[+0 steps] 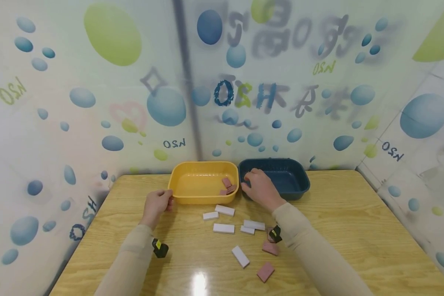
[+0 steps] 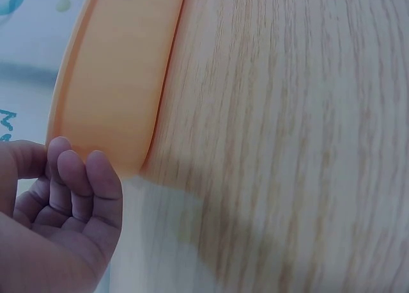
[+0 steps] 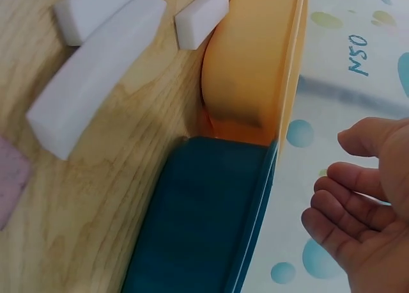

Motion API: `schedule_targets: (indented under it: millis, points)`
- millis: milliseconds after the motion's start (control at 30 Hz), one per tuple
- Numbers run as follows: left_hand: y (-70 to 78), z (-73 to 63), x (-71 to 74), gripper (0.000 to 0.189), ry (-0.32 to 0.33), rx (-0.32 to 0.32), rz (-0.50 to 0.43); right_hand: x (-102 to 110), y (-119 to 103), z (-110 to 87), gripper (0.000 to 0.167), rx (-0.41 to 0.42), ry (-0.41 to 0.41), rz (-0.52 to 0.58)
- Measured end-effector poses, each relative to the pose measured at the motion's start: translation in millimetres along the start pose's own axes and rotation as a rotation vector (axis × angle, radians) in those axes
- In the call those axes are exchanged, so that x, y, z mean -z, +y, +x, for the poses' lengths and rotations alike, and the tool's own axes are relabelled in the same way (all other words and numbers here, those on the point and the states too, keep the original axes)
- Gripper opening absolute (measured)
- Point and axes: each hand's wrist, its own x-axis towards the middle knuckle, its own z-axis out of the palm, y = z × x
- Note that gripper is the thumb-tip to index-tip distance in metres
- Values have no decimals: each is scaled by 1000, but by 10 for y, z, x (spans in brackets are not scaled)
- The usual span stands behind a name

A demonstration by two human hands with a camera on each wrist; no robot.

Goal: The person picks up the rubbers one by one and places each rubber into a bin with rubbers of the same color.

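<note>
At the near left corner of a yellow plastic basin [image 1: 200, 200], my left hand [image 1: 157, 205] pinches the rim between thumb and index finger; the other fingers curl loosely in the left wrist view. Several pink pieces [image 1: 227, 182] lie in that basin's right end. My right hand [image 1: 260, 189] hovers over the left side of a dark blue basin [image 1: 290, 195] standing beside the yellow one. In the right wrist view its thumb and bent fingers [image 3: 339, 232] are apart, with nothing between them.
Several white blocks [image 1: 223, 228] lie on the wooden table [image 1: 192, 255] in front of the basins, one partly against another. A few flat pink pieces [image 1: 265, 271] lie near the right forearm, one partly hidden by the wrist camera. A patterned wall [image 1: 222, 139] stands behind.
</note>
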Motion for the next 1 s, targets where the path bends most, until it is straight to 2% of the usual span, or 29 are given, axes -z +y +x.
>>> schedule_targets:
  millis: [367, 600, 1000]
  points:
    - [-6, 21, -3, 34, 5, -1, -9, 67, 65, -228, 16, -11, 53, 50]
    - [-6, 13, -4, 35, -1, 0, -4, 160, 103, -362, 14, 11, 85, 75]
    - [7, -3, 10, 35, -10, -8, -8, 252, 177, -592, 15, 23, 84, 58]
